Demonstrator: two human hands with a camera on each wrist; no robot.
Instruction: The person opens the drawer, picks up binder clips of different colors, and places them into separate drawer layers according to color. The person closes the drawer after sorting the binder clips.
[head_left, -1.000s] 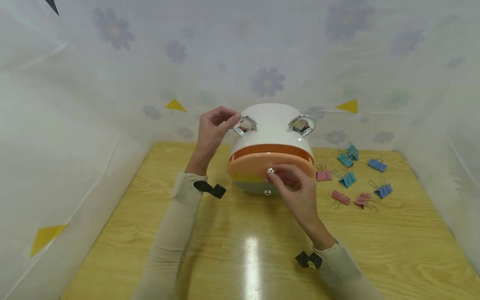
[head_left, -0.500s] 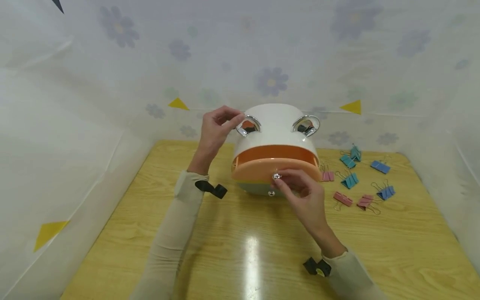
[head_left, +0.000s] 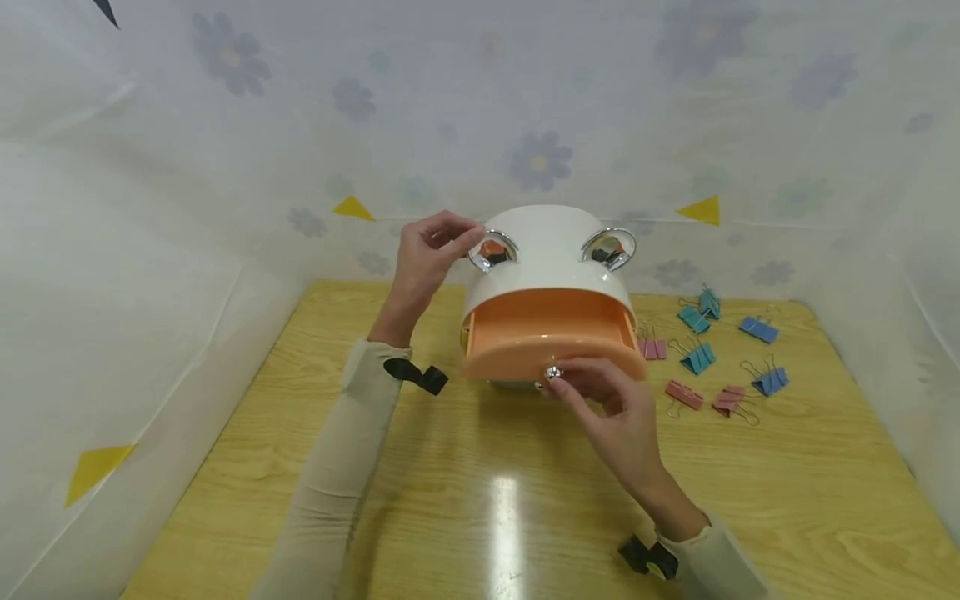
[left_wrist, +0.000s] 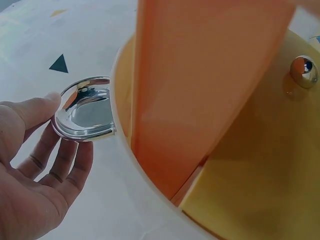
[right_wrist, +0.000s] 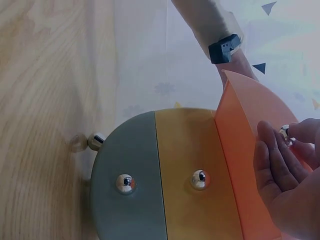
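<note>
A white drawer box [head_left: 547,250] with two chrome ear handles stands at the back of the wooden table [head_left: 480,508]. My left hand [head_left: 461,237] pinches the left chrome ear [head_left: 491,248]. The left wrist view shows the thumb on that ear's [left_wrist: 85,115] rim and the fingers behind it. The orange top drawer [head_left: 547,329] stands pulled out towards me. My right hand [head_left: 558,379] pinches its chrome knob [head_left: 553,372]. In the right wrist view the orange drawer front [right_wrist: 240,165] juts out past the yellow drawer [right_wrist: 185,150] and the grey-blue drawer [right_wrist: 125,155], both pushed in.
Several binder clips lie on the table right of the box: pink ones [head_left: 681,394], teal ones [head_left: 697,357] and blue ones [head_left: 768,382]. White flower-printed sheets [head_left: 225,167] wall in the table at the back and both sides.
The orange drawer has slid out towards me, drawn by my right hand on its knob. My left hand has stayed on the chrome ear.
</note>
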